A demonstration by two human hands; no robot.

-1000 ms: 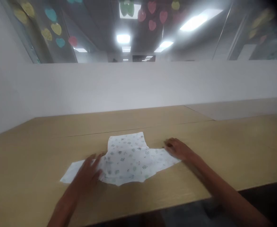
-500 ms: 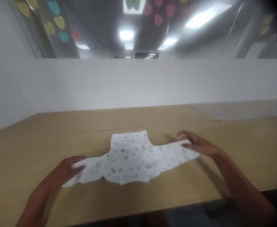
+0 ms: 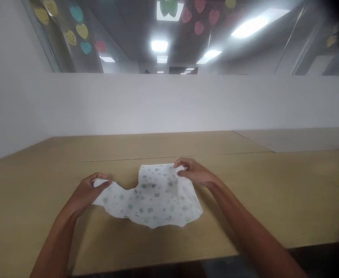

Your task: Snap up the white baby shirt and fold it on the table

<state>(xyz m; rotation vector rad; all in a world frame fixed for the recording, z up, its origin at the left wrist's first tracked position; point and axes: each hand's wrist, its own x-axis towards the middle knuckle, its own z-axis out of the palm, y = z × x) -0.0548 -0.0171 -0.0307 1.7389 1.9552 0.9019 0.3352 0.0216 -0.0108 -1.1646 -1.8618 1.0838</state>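
A small white baby shirt [image 3: 158, 197] with a green and grey print lies spread on the wooden table, in the middle of the head view. At its left sleeve, my left hand [image 3: 90, 191] pinches the end between thumb and fingers, and that sleeve is lifted a little. My right hand [image 3: 194, 171] is closed on the other sleeve, which is folded inward over the right side of the body. Part of the folded sleeve is hidden under my right fingers.
The light wooden table [image 3: 273, 193] has its front edge close to me. A white wall [image 3: 146, 100] stands behind it, with a glass pane above carrying heart-shaped paper notes [image 3: 82, 31].
My right hand has moved left, bringing the right sleeve inward over the shirt's body. My left hand has risen slightly and shifted right with the left sleeve.
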